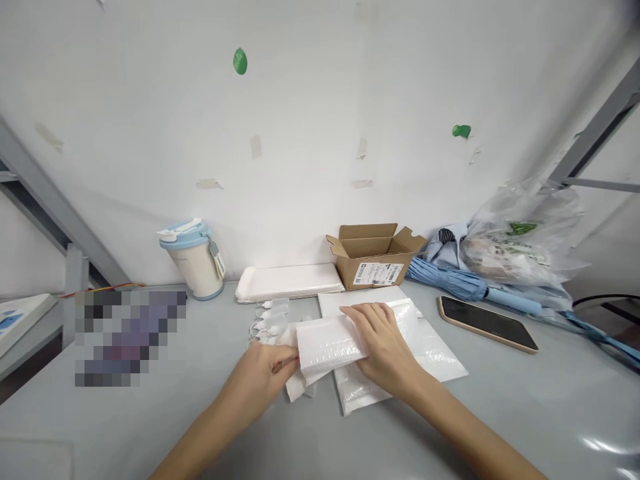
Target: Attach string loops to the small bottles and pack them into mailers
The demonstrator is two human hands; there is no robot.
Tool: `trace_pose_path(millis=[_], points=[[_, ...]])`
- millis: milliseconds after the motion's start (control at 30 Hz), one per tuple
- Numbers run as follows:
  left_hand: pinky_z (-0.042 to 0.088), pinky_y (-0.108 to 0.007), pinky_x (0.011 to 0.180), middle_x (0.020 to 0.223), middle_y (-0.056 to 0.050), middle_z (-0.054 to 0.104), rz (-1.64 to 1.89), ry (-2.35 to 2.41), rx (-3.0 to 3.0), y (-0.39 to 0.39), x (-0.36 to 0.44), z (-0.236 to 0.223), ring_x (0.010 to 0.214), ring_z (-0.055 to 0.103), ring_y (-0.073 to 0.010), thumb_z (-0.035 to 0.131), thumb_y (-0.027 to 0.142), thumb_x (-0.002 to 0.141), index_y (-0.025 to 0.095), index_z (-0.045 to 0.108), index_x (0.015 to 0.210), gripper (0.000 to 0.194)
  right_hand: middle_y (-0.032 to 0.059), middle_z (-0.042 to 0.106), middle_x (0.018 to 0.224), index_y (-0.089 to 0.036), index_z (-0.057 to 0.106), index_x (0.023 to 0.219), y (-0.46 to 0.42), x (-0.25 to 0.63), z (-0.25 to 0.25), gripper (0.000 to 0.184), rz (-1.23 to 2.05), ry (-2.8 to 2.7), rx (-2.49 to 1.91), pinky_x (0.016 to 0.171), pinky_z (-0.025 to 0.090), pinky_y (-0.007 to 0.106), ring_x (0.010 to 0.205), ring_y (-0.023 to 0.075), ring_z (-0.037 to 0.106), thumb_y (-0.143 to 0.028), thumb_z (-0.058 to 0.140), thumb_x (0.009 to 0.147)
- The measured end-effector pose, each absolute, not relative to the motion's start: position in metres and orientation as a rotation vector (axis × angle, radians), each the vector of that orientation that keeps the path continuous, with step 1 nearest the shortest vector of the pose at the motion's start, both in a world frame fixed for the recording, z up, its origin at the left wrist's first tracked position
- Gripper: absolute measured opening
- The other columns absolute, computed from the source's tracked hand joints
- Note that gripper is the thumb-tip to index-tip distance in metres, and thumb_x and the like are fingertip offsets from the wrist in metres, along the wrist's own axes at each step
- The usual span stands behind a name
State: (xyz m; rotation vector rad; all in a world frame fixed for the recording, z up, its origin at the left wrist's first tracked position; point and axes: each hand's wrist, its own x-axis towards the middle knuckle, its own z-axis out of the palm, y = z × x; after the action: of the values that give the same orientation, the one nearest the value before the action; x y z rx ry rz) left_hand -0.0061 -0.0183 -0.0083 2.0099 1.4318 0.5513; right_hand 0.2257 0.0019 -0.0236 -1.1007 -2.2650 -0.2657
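A white bubble mailer (330, 343) is held between my two hands above the table. My right hand (383, 340) grips its right end, thumb below and fingers on top. At its left edge, my left hand (265, 373) pinches with thumb and forefinger; what the fingertips grip beyond that edge is hidden. Under and right of the right hand lie white bubble mailers (440, 353), flat and overlapping. Behind the left hand rest several small clear packets with white tops (273, 313), partly covered.
A stack of white envelopes (290, 280) and an open cardboard box (373, 257) stand by the wall. A lidded cup (195, 263) is left of them. To the right lie a phone (487, 323), a blue umbrella (450, 279) and a plastic bag (520, 240).
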Motion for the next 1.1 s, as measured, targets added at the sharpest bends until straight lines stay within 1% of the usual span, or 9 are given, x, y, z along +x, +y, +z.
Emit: trace_pose_path(millis=[167,300,433,633,767,833,933,1033,1100], points=[[0.028,-0.023,0.049,0.041,0.007,0.037,0.493,1.492,1.889,-0.019,0.0,-0.009,0.039,0.041,-0.0136,0.04,0.025,0.08,0.02,0.066,0.082,0.026,0.0127,0.057,0.108,-0.012,0.045,0.12,0.004,0.225,-0.026,0.062,-0.258,-2.265,-1.104,0.089,0.032,0.043,0.1,0.0258,0.048,0.001,0.045,0.059],[0.025,-0.023,0.049,0.045,0.007,0.036,0.522,1.588,1.936,-0.017,0.002,-0.01,0.047,0.039,-0.0131,0.046,0.023,0.075,0.018,0.059,0.068,0.015,0.0123,0.057,0.106,-0.012,0.046,0.12,0.004,0.224,-0.027,0.062,-0.295,-2.268,-1.065,0.089,0.032,0.043,0.098,0.0256,0.048,0.001,0.045,0.059],[0.025,-0.023,0.05,0.05,0.005,0.04,0.586,1.536,1.989,-0.02,0.002,-0.009,0.05,0.037,-0.0119,0.045,0.023,0.076,0.019,0.049,0.06,0.017,0.0128,0.057,0.107,-0.012,0.046,0.121,0.003,0.224,-0.027,0.061,-0.317,-2.262,-1.056,0.089,0.032,0.043,0.099,0.0259,0.048,0.0,0.046,0.061],[0.03,-0.022,0.052,0.057,0.003,0.052,0.829,1.427,2.065,-0.027,0.005,-0.006,0.054,0.041,-0.0114,0.042,0.021,0.078,0.018,0.055,0.06,0.023,0.0133,0.056,0.108,-0.011,0.046,0.121,0.001,0.225,-0.025,0.06,-0.295,-2.264,-1.061,0.088,0.032,0.042,0.099,0.0257,0.047,-0.002,0.047,0.062],[0.033,-0.021,0.052,0.056,0.003,0.055,0.854,1.321,2.024,-0.028,0.005,-0.003,0.054,0.044,-0.0111,0.042,0.021,0.08,0.018,0.063,0.06,0.029,0.0135,0.056,0.107,-0.011,0.046,0.121,0.001,0.225,-0.024,0.058,-0.303,-2.259,-1.061,0.087,0.033,0.042,0.098,0.0256,0.047,-0.003,0.047,0.064],[0.037,-0.021,0.053,0.057,0.002,0.057,0.913,1.319,1.963,-0.028,0.002,-0.001,0.055,0.049,-0.0117,0.045,0.024,0.081,0.018,0.067,0.067,0.026,0.0136,0.057,0.107,-0.012,0.046,0.12,0.003,0.226,-0.022,0.055,-0.302,-2.244,-1.072,0.086,0.033,0.042,0.098,0.0257,0.048,-0.004,0.047,0.066],[0.043,-0.022,0.058,0.069,0.0,0.063,1.152,1.47,1.769,-0.025,-0.004,0.001,0.062,0.055,-0.0139,0.054,0.034,0.079,0.019,0.07,0.083,0.022,0.0138,0.057,0.108,-0.012,0.046,0.121,0.005,0.228,-0.019,0.053,-0.29,-2.215,-1.087,0.085,0.034,0.041,0.1,0.0259,0.048,-0.006,0.048,0.068],[0.047,-0.024,0.063,0.089,-0.005,0.065,1.331,1.597,1.588,-0.019,-0.008,0.002,0.075,0.058,-0.0172,0.063,0.04,0.073,0.019,0.067,0.096,0.031,0.0139,0.056,0.109,-0.013,0.046,0.121,0.006,0.23,-0.018,0.053,-0.281,-2.202,-1.096,0.085,0.034,0.04,0.102,0.0259,0.049,-0.007,0.049,0.068],[0.049,-0.026,0.069,0.099,-0.007,0.065,1.298,1.523,1.528,-0.014,-0.01,0.002,0.086,0.06,-0.0201,0.065,0.04,0.071,0.019,0.064,0.102,0.038,0.0139,0.057,0.109,-0.013,0.046,0.12,0.006,0.231,-0.018,0.051,-0.284,-2.204,-1.092,0.086,0.035,0.04,0.101,0.0257,0.049,-0.008,0.049,0.069]])
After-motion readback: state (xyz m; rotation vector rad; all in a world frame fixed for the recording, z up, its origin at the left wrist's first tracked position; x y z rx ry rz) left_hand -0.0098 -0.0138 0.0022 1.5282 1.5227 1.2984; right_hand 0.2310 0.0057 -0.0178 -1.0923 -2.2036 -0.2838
